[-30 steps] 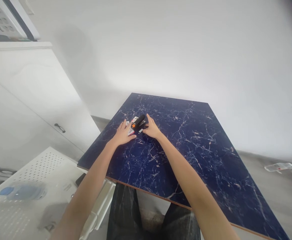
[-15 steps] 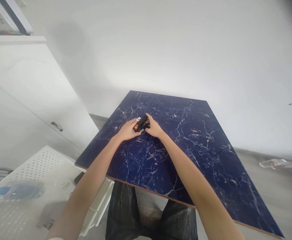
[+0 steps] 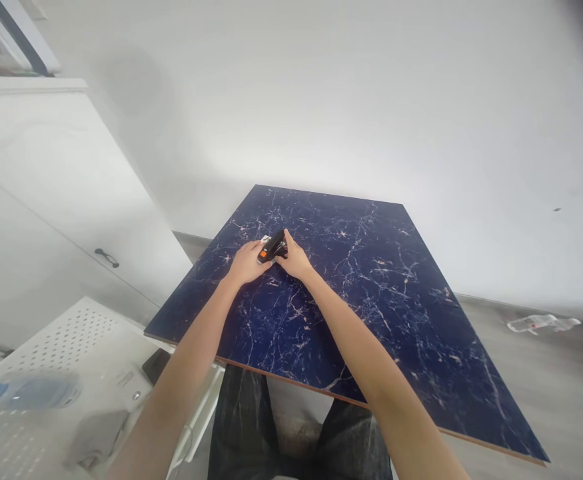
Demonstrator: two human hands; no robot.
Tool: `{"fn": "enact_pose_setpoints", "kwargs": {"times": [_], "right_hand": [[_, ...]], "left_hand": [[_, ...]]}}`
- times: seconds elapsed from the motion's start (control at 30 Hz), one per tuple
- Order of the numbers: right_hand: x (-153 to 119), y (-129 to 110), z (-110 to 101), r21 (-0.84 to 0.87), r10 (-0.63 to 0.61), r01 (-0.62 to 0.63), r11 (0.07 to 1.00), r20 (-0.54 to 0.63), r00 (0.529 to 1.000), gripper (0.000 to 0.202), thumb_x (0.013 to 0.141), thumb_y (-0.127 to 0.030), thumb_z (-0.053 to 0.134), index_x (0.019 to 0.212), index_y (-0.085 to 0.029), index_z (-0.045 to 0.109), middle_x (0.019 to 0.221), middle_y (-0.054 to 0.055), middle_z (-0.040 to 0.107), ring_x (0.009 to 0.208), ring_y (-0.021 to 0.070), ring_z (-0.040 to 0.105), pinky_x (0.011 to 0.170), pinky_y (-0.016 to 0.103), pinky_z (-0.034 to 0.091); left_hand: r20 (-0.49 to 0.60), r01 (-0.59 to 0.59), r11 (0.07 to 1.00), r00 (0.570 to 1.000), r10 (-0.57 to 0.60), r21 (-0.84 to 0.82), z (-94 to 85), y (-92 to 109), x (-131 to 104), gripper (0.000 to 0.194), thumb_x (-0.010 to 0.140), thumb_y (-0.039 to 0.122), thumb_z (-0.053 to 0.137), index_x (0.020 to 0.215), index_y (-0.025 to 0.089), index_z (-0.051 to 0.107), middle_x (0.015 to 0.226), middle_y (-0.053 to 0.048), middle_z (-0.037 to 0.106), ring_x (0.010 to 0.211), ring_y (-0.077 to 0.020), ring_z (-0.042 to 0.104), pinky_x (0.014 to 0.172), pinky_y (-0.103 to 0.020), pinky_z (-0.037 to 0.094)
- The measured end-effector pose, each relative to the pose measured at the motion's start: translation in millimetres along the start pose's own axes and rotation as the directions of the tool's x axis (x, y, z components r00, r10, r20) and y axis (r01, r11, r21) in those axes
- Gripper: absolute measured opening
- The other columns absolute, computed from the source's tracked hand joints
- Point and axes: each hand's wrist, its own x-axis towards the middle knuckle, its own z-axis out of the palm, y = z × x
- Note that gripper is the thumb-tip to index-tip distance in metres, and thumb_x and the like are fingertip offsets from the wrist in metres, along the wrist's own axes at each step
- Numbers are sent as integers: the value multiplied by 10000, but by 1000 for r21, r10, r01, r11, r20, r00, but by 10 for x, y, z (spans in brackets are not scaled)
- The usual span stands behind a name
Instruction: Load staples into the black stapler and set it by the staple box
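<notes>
A small black object with an orange patch [image 3: 272, 246] is held between both hands above the blue marbled tabletop [image 3: 371, 280], left of its middle. My left hand [image 3: 248, 262] grips its near left end, where a small white piece [image 3: 265, 239] shows beside the fingers. On the right side, my right hand [image 3: 295, 259] curls round the object's other end, with the index finger at its top and the thumb near its lower edge. The undersides of both hands are hidden, and the object is too small to name surely.
A white perforated surface [image 3: 91, 333] at the lower left bears a clear bottle with a blue cap [image 3: 38, 391], a grey pouch [image 3: 96, 437] and a dark flat item [image 3: 156, 365]. White cabinet [image 3: 71, 173] at left. Crumpled clear plastic [image 3: 544, 323] lies on the floor at right.
The view has shifted slightly, so most things appear further left. My right hand has closed in on my left hand, and the black object has turned a little between them.
</notes>
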Motion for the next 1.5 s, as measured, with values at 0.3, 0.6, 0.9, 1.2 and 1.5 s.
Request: {"fn": "enact_pose_setpoints", "kwargs": {"times": [0.3,0.6,0.9,1.2,1.5], "right_hand": [[-672,50,-490,-253,-91,98,962,41,995,596,949,-274,562,1513,-97,489,1525,196,520,1442,310,464,1235,477,359],[-1614,183,-914,-515,-42,76,854,78,996,683,941,-306,507,1561,-41,395,1600,244,423,1498,366,376,1229,555,338],[-1697,227,-877,-517,-3,54,854,100,995,619,1014,-376,428,1585,-139,409,1630,203,404,1531,378,334,1220,593,326],[-1692,205,-880,-526,24,45,849,122,992,639,1039,-438,409,1566,-79,432,1629,227,396,1543,388,316,1235,587,316],[-1688,176,-891,-547,31,54,835,144,989,651,1049,-443,379,1562,-47,436,1633,230,388,1540,389,321,1246,568,311]], "left_hand": [[-144,75,997,987,-73,8,-299,221,-67,558,967,473,567,1454,202,563,1560,-139,495,1477,-376,397,1251,-560,271],[248,-362,919,886,392,-159,217,1527,-206,740,1036,603,399,1596,119,381,1662,-176,359,1556,-336,306,1277,-505,238],[296,-326,932,885,360,-159,437,1447,-268,687,1083,594,234,1590,164,410,1679,-148,329,1580,-300,263,1286,-527,214],[296,-332,924,878,375,-188,468,1384,-252,604,1092,551,271,1573,230,448,1676,-103,351,1578,-285,273,1289,-527,221],[327,-325,928,870,369,-183,441,1395,-246,624,1093,549,265,1583,200,432,1686,-109,328,1585,-293,250,1297,-526,204]]}}
